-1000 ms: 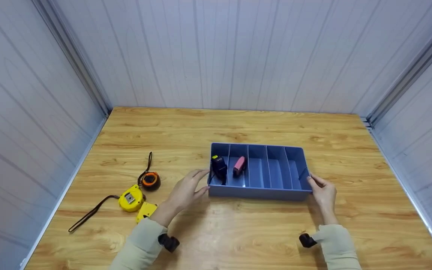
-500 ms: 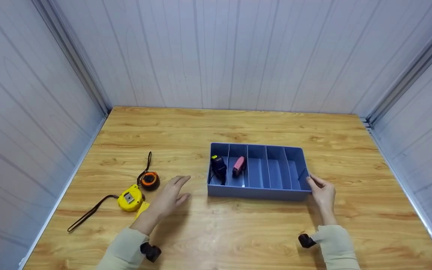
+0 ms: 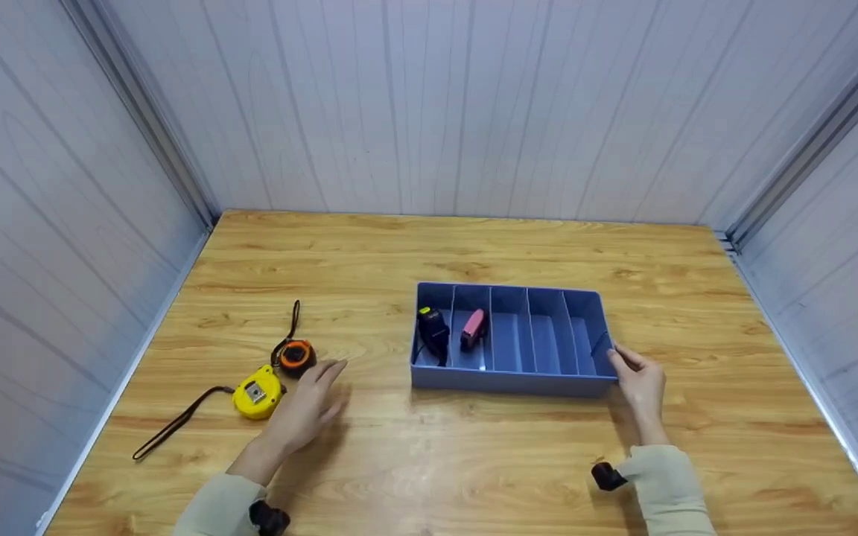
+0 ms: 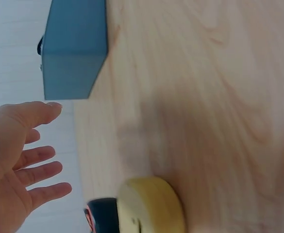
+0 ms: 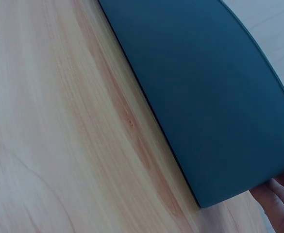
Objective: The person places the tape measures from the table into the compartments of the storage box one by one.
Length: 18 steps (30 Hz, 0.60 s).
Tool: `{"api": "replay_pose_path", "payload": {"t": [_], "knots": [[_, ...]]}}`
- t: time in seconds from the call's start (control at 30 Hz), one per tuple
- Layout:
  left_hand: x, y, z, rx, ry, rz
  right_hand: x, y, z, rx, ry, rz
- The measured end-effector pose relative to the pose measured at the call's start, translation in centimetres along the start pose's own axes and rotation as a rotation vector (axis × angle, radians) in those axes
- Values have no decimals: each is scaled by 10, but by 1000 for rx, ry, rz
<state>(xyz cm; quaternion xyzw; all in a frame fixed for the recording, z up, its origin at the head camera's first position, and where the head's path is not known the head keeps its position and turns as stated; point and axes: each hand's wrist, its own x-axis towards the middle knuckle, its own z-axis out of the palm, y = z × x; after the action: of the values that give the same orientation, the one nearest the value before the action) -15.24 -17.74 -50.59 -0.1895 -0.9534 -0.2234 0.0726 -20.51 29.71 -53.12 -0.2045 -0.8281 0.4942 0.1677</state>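
My right hand [image 3: 641,383] grips the right end of a blue compartment box [image 3: 511,383], thumb over the rim; its fingers [image 5: 273,196] show against the end wall in the right wrist view. My left hand [image 3: 299,413] holds nothing, fingers extended, hovering beside a yellow tape measure [image 3: 256,394] and a black-and-orange tape measure [image 3: 297,359]. In the left wrist view a yellow tape measure [image 4: 154,206] lies below the hand. A black tape measure [image 3: 433,331] occupies the box's leftmost compartment, and a small pink-and-black item [image 3: 474,327] the second one.
Everything stands on a wood-grain table [image 3: 474,461]. White panel walls [image 3: 429,104] close it in at the back and both sides. A black wrist strap [image 3: 183,424] trails left from the yellow tape measure.
My left hand has let go of the box's left end and moved left and towards me, now covering a second yellow tape measure seen earlier. The right hand stays on the box.
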Motion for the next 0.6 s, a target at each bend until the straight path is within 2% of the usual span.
{"api": "replay_pose_path", "payload": {"t": [0.17,0.33,0.6], "knots": [[-12,-9,0,14,-19,-29,0,0,0,12,5,-16],[-23,-16,1,23,-37,-53,0,2,-1,16,12,2],[-39,-25,5,14,-15,-72,1,2,0,14,7,-11]]}}
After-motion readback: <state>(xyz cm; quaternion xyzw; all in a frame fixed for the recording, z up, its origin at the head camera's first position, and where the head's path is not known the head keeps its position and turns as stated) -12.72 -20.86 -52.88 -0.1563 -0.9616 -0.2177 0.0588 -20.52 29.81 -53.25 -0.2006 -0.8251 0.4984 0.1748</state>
